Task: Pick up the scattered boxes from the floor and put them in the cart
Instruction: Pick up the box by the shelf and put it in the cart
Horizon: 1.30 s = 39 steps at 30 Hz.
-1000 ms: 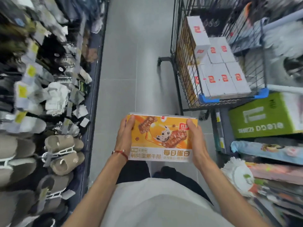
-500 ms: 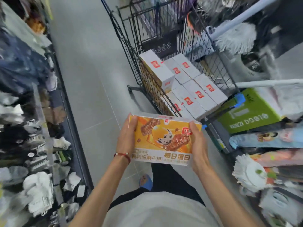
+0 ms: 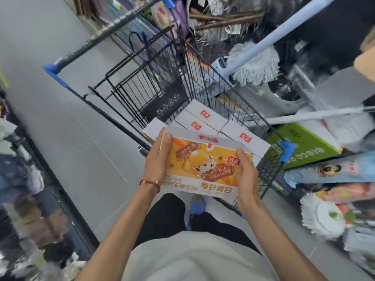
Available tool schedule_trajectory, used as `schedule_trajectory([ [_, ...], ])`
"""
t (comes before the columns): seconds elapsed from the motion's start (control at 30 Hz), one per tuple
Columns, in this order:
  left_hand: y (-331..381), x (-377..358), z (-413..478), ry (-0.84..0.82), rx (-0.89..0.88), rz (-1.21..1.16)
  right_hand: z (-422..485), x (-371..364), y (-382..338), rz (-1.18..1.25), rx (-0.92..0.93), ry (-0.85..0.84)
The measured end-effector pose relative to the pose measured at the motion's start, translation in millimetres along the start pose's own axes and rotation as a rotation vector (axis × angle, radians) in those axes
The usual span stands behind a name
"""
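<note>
I hold an orange and white snack box (image 3: pixel 205 165) between both hands, printed face up, at chest height. My left hand (image 3: pixel 157 161) grips its left end, thumb on top. My right hand (image 3: pixel 246 175) grips its right end. The box hovers over the near corner of the black wire cart (image 3: pixel 269 171). Inside the cart lie several white boxes with red logos (image 3: pixel 205 115), packed side by side; the held box covers the nearest ones.
The cart's blue-capped handle bar (image 3: pixel 54 68) runs to the upper left over grey floor tiles (image 3: pixel 71 138). Mops (image 3: pixel 255 63), a green carton (image 3: pixel 304 147) and packaged goods crowd the right. A dark shelf of soft goods (image 3: pixel 30 199) lines the left.
The cart has come closer and now lies directly under the box. My hands keep the same grip and have carried the box forward over the cart's near corner.
</note>
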<state>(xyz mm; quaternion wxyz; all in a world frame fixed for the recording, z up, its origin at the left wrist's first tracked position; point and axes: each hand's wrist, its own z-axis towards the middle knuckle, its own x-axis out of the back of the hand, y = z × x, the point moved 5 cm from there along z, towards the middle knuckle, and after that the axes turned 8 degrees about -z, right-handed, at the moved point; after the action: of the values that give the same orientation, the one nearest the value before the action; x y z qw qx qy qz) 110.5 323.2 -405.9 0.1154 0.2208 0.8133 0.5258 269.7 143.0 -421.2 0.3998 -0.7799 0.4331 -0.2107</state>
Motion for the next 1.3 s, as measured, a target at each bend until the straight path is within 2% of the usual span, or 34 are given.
schedule_trajectory([
  [0.1,27,-10,43,-0.100,-0.029,0.008,19,-13,-15,0.023,0.009,0.042],
  [0.27,51,-24,119,-0.290,0.028,-0.052,49,-38,-36,0.067,0.025,0.155],
  [0.47,76,-32,186,-0.486,0.035,0.038,76,-68,-50,0.110,0.010,0.320],
  [0.6,83,-31,222,-0.524,0.032,0.129,95,-87,-51,0.148,-0.005,0.406],
  [0.83,69,-22,268,-0.565,0.102,0.214,119,-112,-47,0.082,-0.010,0.431],
  [1.1,18,-5,294,-0.594,0.228,0.366,138,-128,-4,0.006,-0.165,0.371],
  [1.3,-16,10,293,-0.544,0.294,0.544,139,-139,30,-0.035,-0.263,0.340],
])
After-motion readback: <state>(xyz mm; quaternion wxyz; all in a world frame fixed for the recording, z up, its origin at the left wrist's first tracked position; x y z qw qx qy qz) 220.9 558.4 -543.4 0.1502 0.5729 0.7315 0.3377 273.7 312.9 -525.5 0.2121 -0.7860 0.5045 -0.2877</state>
